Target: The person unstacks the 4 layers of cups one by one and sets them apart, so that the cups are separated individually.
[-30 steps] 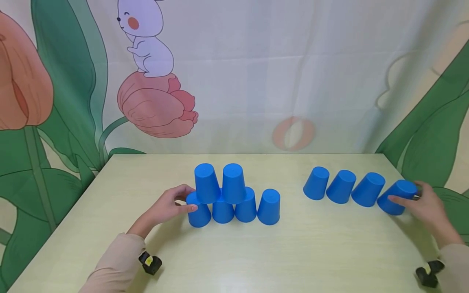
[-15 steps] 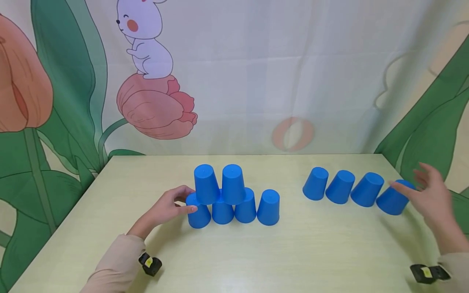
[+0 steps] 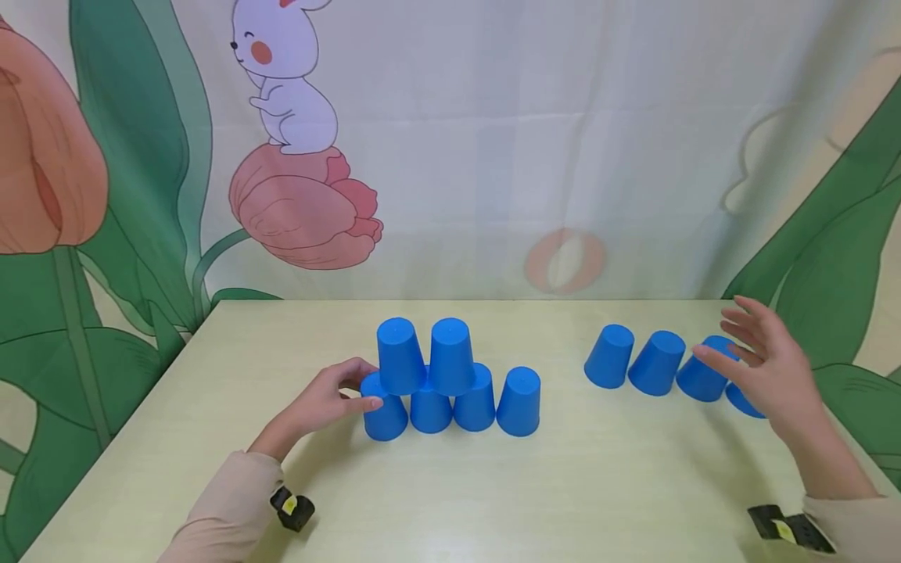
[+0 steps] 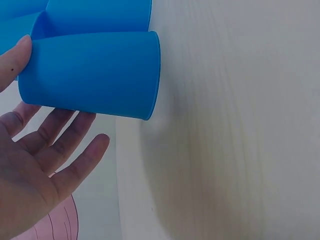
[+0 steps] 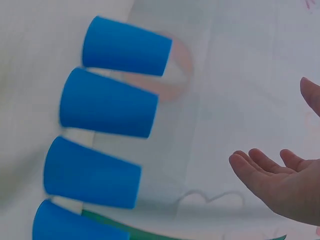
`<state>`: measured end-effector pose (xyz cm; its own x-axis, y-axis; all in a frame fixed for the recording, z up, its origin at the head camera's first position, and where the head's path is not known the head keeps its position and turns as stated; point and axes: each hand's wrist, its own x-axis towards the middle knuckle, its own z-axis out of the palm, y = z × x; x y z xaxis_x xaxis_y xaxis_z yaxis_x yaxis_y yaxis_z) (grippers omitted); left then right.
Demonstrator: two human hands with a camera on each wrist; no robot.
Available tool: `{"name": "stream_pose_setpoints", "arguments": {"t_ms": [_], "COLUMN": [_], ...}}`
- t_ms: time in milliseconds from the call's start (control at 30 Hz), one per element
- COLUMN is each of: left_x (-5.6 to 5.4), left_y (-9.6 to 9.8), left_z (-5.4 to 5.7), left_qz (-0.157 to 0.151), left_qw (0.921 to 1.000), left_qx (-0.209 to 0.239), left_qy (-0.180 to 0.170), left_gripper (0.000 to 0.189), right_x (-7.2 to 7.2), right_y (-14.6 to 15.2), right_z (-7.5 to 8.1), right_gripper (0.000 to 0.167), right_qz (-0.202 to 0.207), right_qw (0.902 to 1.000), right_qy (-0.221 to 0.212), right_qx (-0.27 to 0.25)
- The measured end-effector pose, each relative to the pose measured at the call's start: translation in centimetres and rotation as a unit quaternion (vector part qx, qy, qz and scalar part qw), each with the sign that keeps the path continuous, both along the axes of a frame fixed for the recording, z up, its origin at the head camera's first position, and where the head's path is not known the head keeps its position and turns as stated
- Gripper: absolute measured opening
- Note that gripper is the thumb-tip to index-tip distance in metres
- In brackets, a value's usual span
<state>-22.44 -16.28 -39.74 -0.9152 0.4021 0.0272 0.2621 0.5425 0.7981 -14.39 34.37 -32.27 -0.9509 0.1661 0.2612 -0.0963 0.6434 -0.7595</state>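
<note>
My left hand (image 3: 331, 403) lightly holds the leftmost bottom blue cup (image 3: 387, 421), thumb on the near side and fingers on the far side. In the left wrist view, the thumb and fingertips touch this upside-down cup (image 4: 92, 75). Two blue cups, a left one (image 3: 400, 356) and a right one (image 3: 452, 356), stand upside down on the bottom row. The row's right-end cup (image 3: 518, 403) carries nothing. My right hand (image 3: 767, 371), fingers spread and holding nothing, hovers above the right-hand row, partly hiding its last cup (image 3: 744, 400).
On the right, several upside-down blue cups form a slanting row, including a far-left cup (image 3: 609, 357) and its neighbour (image 3: 658, 363). The pale table (image 3: 563, 493) ends at a printed curtain (image 3: 457, 156) behind.
My right hand has let go of the rightmost cup, risen and moved left over the row. The left hand keeps its place, and the cups have not moved.
</note>
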Motion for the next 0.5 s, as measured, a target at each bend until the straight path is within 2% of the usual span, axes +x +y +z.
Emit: {"name": "stream_pose_setpoints", "arguments": {"t_ms": [300,500], "left_x": [0.0,0.0], "left_y": [0.1,0.0], "left_z": [0.0,0.0], "left_qz": [-0.001,0.0], "left_qw": [1.0,1.0], "left_qx": [-0.002,-0.005], "left_qy": [0.001,0.005], "left_gripper": [0.044,0.043], "right_x": [0.2,-0.2], "right_y": [-4.2,-6.9], "right_z": [1.2,1.6], "right_gripper": [0.075,0.075], "right_qz": [0.08,0.127], "right_qw": [0.9952,0.9901], "right_qy": [0.052,0.055], "right_qx": [0.023,0.021]}}
